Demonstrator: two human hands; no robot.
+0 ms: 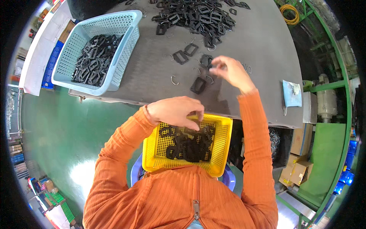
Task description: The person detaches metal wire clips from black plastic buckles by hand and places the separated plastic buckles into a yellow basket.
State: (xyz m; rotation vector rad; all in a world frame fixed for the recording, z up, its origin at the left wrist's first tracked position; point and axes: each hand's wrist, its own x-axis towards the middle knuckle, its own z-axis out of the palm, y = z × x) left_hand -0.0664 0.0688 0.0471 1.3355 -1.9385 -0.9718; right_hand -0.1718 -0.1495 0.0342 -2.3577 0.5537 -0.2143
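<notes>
Green flooring [76, 126] and a dark gray worktable [152, 68] are seen around a yellow basket [226, 143] set close against a worker's body. Above the far edge of the yellow basket, the left hand [175, 110] is held with fingers curved and thumb apart; something dark is blurred beneath the fingertips, and whether it is gripped cannot be told. Beyond the yellow basket and to its right, the right hand [232, 72] is poised with bent fingers beside a black buckle [206, 61]; the fingertips are blurred, and contact cannot be confirmed.

Straight beyond the yellow basket, a frame-shaped buckle [198, 85] is laid flat, with bent wire hooks [174, 80] scattered nearby. Similar black pieces [188, 149] are gathered inside the yellow basket. Each buckle is judged to be light, stiff and rather smooth, unlikely to be broken by a pinch; it would best be taken by its outer side bars, with the thin hooks kept clear, since they could be snagged.

Farther beyond the yellow basket, a large heap of buckles [194, 17] is spread. Beyond and left of it, dark parts [95, 61] are held in a light blue basket [125, 57]; beyond and right, a pale blue face mask [292, 93] is laid.
</notes>
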